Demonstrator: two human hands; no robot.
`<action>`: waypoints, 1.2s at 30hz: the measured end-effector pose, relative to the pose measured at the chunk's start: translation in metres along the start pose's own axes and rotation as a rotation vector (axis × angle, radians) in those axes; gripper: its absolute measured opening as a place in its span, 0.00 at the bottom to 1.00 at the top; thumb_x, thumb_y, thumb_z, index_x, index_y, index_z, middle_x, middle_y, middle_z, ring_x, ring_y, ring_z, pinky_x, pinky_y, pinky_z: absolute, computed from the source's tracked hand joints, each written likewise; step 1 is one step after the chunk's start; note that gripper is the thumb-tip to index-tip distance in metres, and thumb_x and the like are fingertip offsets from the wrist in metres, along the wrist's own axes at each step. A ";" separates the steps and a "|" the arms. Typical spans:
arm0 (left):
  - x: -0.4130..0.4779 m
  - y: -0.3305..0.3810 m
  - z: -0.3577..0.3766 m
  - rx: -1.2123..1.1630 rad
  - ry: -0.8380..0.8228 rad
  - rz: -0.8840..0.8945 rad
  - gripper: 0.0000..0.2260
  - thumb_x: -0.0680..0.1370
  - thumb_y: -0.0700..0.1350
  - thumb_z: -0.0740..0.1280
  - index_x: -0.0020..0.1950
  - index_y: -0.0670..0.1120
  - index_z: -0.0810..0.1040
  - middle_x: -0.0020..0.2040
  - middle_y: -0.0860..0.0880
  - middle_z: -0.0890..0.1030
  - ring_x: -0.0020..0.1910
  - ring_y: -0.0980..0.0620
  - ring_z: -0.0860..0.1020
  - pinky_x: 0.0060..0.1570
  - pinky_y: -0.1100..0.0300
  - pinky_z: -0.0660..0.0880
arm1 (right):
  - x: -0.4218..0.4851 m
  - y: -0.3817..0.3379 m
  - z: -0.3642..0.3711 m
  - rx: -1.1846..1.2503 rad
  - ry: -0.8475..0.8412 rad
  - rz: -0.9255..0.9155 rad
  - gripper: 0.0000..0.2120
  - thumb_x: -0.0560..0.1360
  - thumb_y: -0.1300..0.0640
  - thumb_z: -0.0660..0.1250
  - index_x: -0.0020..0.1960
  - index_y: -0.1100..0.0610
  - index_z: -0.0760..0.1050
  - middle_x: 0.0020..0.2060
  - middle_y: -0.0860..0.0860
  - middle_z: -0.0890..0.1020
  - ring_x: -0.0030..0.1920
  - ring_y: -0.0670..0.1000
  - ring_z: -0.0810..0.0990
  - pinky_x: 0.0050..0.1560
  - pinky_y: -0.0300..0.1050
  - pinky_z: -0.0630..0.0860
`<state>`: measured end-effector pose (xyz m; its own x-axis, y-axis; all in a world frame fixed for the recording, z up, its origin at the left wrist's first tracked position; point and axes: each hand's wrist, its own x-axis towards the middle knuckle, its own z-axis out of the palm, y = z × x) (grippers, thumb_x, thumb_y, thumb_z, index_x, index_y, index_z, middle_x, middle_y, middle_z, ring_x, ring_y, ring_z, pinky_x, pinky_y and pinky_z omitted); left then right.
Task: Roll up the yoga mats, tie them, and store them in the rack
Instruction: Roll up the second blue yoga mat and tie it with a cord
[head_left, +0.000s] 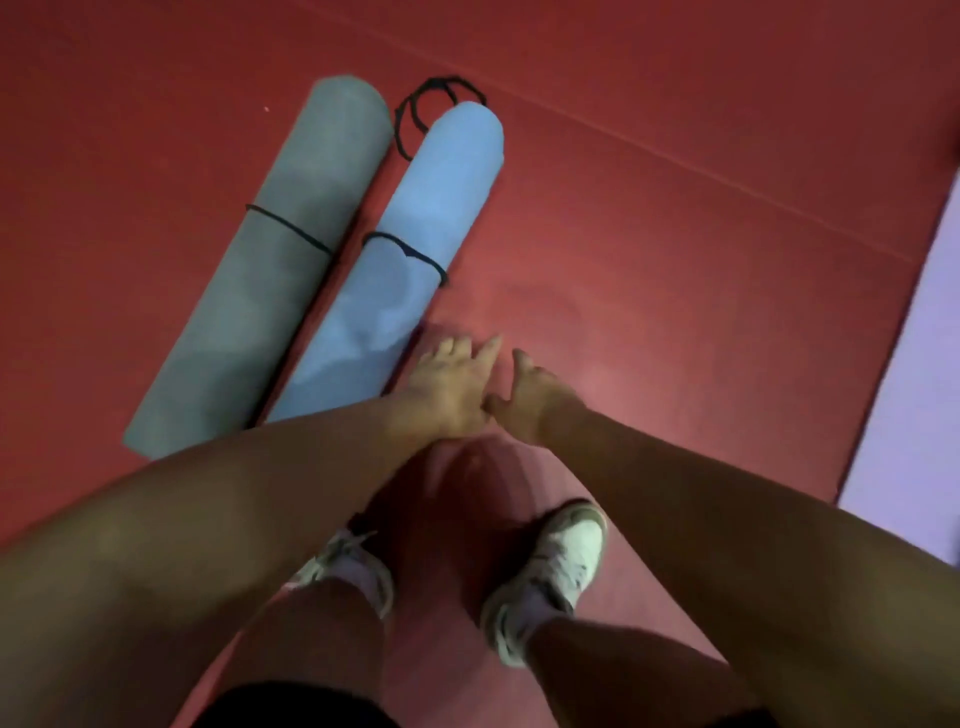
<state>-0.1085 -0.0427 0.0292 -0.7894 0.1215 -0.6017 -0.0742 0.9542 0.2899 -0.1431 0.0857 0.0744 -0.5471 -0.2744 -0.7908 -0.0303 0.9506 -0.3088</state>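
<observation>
Grey yoga mat (260, 280) and blue yoga mat (415, 208) lie rolled and cord-tied side by side on the red floor (675, 249), while our left hand (449, 387) and right hand (527, 402) hover loose-fingered and empty by the blue one's near end, likely ready to lift it.

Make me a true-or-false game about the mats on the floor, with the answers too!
1. The blue mat is rolled up with a black cord around it. True.
2. The grey mat lies flat and unrolled. False: it is rolled up and tied too.
3. The hands hold a mat. False: the left hand and the right hand hold nothing.
4. A loose cord lies by the mats' far ends. True.
</observation>
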 end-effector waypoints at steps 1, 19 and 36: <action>-0.019 0.022 -0.001 -0.034 -0.026 0.025 0.41 0.75 0.54 0.66 0.81 0.49 0.47 0.74 0.39 0.61 0.74 0.39 0.60 0.73 0.46 0.60 | -0.028 0.010 -0.004 -0.045 -0.022 -0.014 0.38 0.81 0.46 0.62 0.80 0.59 0.47 0.75 0.62 0.65 0.73 0.59 0.68 0.66 0.45 0.65; -0.279 0.281 0.027 -0.079 -0.131 0.193 0.37 0.75 0.50 0.68 0.79 0.47 0.53 0.70 0.42 0.69 0.69 0.40 0.67 0.64 0.48 0.68 | -0.360 0.155 0.044 -0.044 -0.024 0.263 0.38 0.79 0.46 0.65 0.80 0.57 0.49 0.70 0.59 0.73 0.68 0.60 0.74 0.64 0.51 0.72; -0.334 0.569 0.104 -0.042 -0.217 0.278 0.32 0.76 0.47 0.65 0.78 0.48 0.57 0.71 0.44 0.67 0.71 0.43 0.65 0.67 0.50 0.66 | -0.526 0.414 0.068 0.152 0.079 0.430 0.41 0.79 0.47 0.65 0.81 0.55 0.43 0.70 0.57 0.73 0.68 0.59 0.73 0.63 0.49 0.71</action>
<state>0.1763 0.4882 0.3183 -0.6356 0.4347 -0.6380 0.0971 0.8648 0.4926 0.1892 0.6137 0.3261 -0.5451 0.1580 -0.8233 0.3332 0.9420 -0.0398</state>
